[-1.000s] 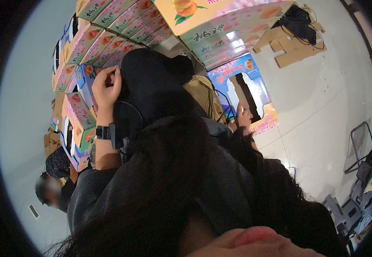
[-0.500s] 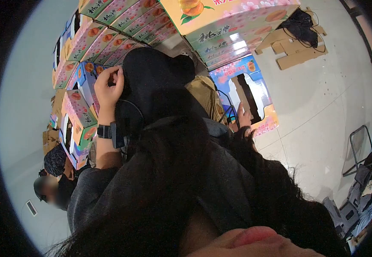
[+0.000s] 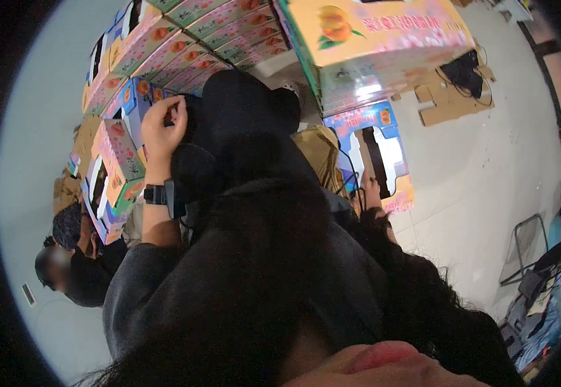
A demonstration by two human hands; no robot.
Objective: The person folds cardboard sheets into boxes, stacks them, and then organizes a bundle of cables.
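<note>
My left hand (image 3: 164,129) is raised at the left beside my dark-clothed leg, its fingers curled inward; whether anything is between them is too small to tell. A black band with a device (image 3: 166,194) sits on that wrist. Over on the right, my right hand (image 3: 371,191) rests at the near left edge of a blue and pink carton (image 3: 398,158) with a cut-out opening, its fingers partly spread. Between my legs and that carton lies a brown item (image 3: 319,151), with black cables (image 3: 347,174) beside it.
Stacked peach cartons (image 3: 222,39) fill the upper left; a yellow carton stack (image 3: 384,71) stands at the upper right. More cartons (image 3: 114,174) stand at left, near another person (image 3: 93,274). Flattened cardboard (image 3: 448,103) and a folding frame (image 3: 524,248) are at right.
The view has shifted, so the cartons at the top appear further right and lower. My left hand keeps its curled pose, and my right hand stays by the blue carton.
</note>
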